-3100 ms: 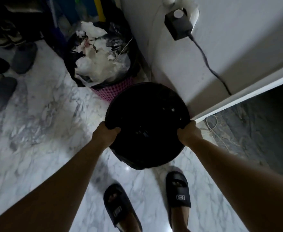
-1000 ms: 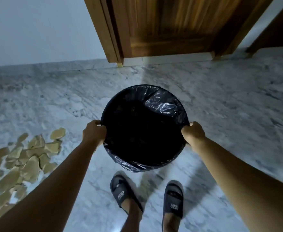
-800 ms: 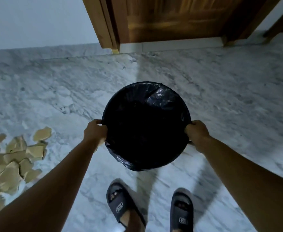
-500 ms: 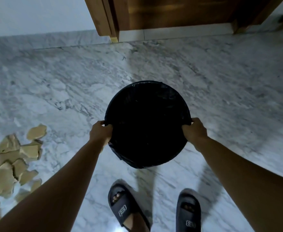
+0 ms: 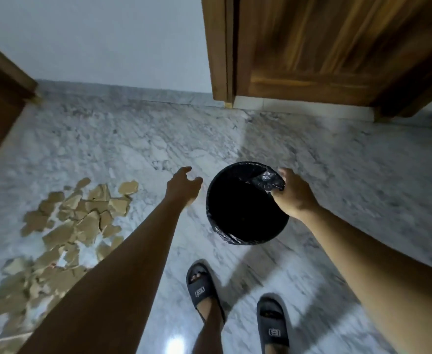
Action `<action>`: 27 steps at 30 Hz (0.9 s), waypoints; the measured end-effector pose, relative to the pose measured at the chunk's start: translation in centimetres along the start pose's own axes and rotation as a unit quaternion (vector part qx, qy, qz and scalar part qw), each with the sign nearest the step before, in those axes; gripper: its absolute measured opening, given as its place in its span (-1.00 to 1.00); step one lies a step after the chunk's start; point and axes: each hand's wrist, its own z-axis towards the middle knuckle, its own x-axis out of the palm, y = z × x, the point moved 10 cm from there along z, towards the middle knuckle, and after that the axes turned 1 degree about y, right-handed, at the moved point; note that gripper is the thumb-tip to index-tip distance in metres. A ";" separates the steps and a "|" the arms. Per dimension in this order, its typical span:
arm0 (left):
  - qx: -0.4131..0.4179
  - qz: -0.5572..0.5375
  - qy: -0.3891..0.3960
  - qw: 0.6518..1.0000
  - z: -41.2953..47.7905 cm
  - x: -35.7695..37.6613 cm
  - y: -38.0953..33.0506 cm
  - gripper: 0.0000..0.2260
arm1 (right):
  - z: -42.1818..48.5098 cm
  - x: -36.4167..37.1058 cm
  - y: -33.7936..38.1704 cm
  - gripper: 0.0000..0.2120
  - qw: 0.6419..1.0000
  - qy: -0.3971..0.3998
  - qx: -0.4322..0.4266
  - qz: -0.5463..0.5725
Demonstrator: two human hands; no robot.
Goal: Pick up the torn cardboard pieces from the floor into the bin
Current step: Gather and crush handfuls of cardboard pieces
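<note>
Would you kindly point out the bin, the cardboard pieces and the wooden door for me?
bin (image 5: 229, 237): head view, on the bag-lined near rim.
cardboard pieces (image 5: 84, 226): head view, on a piece mid-pile.
door (image 5: 324, 47): head view, on the middle of its wooden panel.

Your bin wears a glossy black liner. The cardboard pieces are tan, on your white, grey-veined marble floor.
</note>
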 end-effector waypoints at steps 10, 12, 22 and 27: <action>0.013 -0.084 -0.193 0.978 -26.9 -24.2 -0.9 -0.57 | -21.5 -6.9 26.7 -0.43 0.933 0.032 -0.319 -0.165; 0.014 -0.096 -0.227 0.969 -32.1 -28.1 1.3 -0.57 | -26.4 -5.7 30.7 -0.44 0.910 0.043 -0.368 -0.184; -0.067 -0.136 -0.416 0.897 -57.3 -40.0 18.1 -0.64 | -50.0 8.5 43.6 -0.45 0.801 0.109 -0.541 -0.232; -0.121 -0.114 -0.449 0.878 -64.9 -41.3 26.5 -0.59 | -59.2 16.6 45.3 -0.46 0.762 0.149 -0.584 -0.238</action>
